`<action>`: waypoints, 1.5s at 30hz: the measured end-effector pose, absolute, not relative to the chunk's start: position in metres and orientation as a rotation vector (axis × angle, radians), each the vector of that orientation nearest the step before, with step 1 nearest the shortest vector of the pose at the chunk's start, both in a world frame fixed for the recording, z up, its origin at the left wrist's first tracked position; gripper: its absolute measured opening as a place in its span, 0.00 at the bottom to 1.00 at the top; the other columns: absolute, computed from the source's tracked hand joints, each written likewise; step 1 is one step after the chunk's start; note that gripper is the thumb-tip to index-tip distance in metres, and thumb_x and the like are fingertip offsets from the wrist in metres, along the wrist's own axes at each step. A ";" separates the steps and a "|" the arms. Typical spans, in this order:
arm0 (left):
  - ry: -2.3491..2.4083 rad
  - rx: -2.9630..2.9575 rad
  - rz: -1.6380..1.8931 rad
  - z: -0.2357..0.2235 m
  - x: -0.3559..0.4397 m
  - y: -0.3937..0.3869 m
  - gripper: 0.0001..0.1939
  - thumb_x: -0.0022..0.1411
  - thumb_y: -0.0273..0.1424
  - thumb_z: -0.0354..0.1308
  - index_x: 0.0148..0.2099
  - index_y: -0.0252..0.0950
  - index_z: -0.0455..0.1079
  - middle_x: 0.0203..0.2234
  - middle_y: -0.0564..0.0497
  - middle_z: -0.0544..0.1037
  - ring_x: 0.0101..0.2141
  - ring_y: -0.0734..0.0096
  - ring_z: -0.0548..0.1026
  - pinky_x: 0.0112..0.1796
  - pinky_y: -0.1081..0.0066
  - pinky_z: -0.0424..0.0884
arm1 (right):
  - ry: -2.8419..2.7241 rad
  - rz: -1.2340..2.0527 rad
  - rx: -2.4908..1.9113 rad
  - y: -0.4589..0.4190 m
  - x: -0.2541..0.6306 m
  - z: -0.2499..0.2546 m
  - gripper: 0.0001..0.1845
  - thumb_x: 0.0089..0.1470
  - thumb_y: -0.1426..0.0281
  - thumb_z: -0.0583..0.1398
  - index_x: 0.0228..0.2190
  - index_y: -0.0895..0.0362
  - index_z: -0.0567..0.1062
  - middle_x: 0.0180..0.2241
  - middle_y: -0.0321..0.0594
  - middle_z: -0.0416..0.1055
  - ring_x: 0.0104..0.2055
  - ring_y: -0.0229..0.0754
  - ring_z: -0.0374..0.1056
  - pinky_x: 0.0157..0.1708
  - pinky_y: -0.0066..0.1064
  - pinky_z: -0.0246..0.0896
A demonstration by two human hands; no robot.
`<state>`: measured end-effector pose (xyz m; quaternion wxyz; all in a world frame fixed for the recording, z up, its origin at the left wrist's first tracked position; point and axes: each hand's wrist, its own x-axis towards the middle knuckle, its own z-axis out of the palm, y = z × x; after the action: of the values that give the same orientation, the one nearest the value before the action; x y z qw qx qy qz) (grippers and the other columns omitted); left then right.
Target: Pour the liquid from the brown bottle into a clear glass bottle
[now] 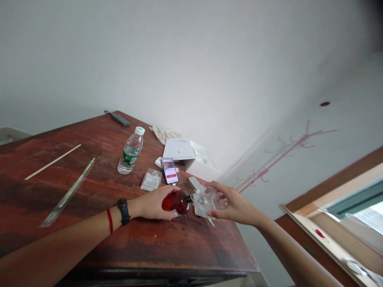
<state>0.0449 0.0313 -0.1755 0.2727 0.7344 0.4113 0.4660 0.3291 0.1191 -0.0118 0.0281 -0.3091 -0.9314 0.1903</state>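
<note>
Pale wall (191, 71) behind reddish-brown worktop (143, 249). My left grip (154, 204), reaching rightward, clamped around red bottle (179, 202), tipped sideways over worktop; my right grip (236, 204), angled leftward, clamped on clear vessel (220, 199) near bottle's neck.

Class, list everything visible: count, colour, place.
table: 1, brown, centre
flask: 1, red, front
vessel: 1, clear, front
bottle: 1, clear, middle
phone: 1, black, middle
case: 1, translucent, middle
box: 1, white, rear
cloth: 1, pale, rear
device: 1, grey, rear
stick: 1, pale, left
packet: 1, clear, left
coat rack: 1, pink, right
watch: 1, black, left wrist
band: 1, red, left wrist
left hand: 1, bare, on flask
right hand: 1, bare, on vessel
</note>
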 end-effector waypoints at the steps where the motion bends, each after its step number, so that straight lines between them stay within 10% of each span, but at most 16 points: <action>1: 1.103 1.978 1.257 -0.175 0.045 0.031 0.37 0.57 0.39 0.74 0.65 0.41 0.68 0.59 0.43 0.79 0.56 0.44 0.79 0.61 0.52 0.72 | -2.874 0.585 -0.960 0.119 0.329 -0.012 0.45 0.53 0.52 0.74 0.67 0.48 0.68 0.59 0.50 0.77 0.57 0.60 0.75 0.56 0.55 0.71; 45: 1.116 2.057 1.218 -0.173 0.045 0.029 0.35 0.59 0.37 0.70 0.66 0.41 0.64 0.57 0.41 0.79 0.53 0.41 0.81 0.59 0.50 0.73 | -2.934 0.482 -0.888 0.111 0.314 0.002 0.45 0.53 0.54 0.75 0.67 0.49 0.69 0.59 0.48 0.80 0.55 0.58 0.78 0.55 0.51 0.74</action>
<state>0.0447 0.0285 -0.1728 0.2492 0.7551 0.4098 0.4470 0.3136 0.1109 0.0024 0.0191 -0.2861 -0.9454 0.1553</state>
